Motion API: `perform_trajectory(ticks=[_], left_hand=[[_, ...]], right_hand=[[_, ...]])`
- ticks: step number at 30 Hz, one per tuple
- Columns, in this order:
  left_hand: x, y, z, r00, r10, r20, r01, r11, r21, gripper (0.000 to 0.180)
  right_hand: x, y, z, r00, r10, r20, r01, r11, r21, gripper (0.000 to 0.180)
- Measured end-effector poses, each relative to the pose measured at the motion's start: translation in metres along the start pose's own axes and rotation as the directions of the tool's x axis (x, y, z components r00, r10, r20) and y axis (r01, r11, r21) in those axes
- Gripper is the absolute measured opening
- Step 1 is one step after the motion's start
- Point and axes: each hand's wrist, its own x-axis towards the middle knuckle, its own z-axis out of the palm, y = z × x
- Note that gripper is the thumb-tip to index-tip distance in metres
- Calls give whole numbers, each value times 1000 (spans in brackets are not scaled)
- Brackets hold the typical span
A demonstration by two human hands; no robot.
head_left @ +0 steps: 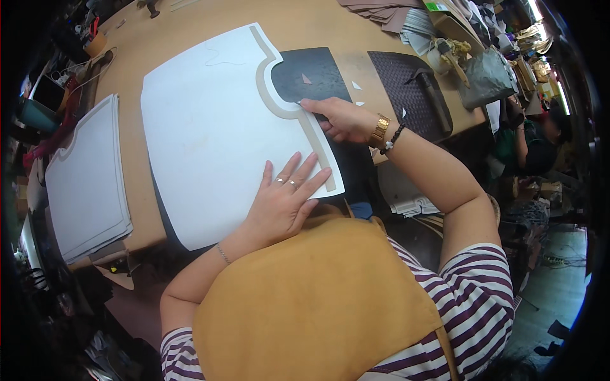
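Observation:
A large white sheet [203,146] lies on the table in front of me, with a beige strip [261,79] following its right edge and rounded notch. My left hand [283,202] rests flat on the sheet's near right part, fingers spread, wearing rings. At the lower end of the notch is my right hand [343,119], its thumb stretched along the edge and its other fingers curled under. A small pale bit shows at the thumb tip; what those fingers hold is too hidden to name. A black mat [311,66] lies partly under the sheet.
Left of the sheet sits a stack of white panels [89,178]. To the right, a hammer [435,101] lies on a dark textured mat [391,79], near small white offcuts [356,85]. Beyond are a brush [459,70], a grey wrapped block [486,79] and brown sheets [381,14]. Another person [543,140] is at far right.

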Motion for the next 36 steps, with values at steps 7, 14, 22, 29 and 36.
perform_trajectory(ticks=[7, 14, 22, 29, 36], left_hand=[[-1, -1, 2, 1000, 2, 6, -2, 1000, 18, 51], [-1, -35, -69, 993, -105, 54, 92, 975, 200, 73], [-21, -105, -113, 909, -389, -148, 406, 752, 519, 97], [15, 1, -68, 896, -444, 33, 354, 756, 550, 79], [113, -96, -76, 963, 2, -269, 110, 910, 400, 41]], right_hand=[[0, 11, -13, 993, -68, -91, 85, 978, 190, 41], [25, 12, -36, 503, -840, -204, 268, 376, -887, 44], [29, 17, -63, 503, -823, -264, 82, 349, -934, 35], [-1, 21, -85, 400, -835, -377, 283, 504, -816, 33], [0, 33, -4, 514, -848, -129, 301, 319, -898, 30]])
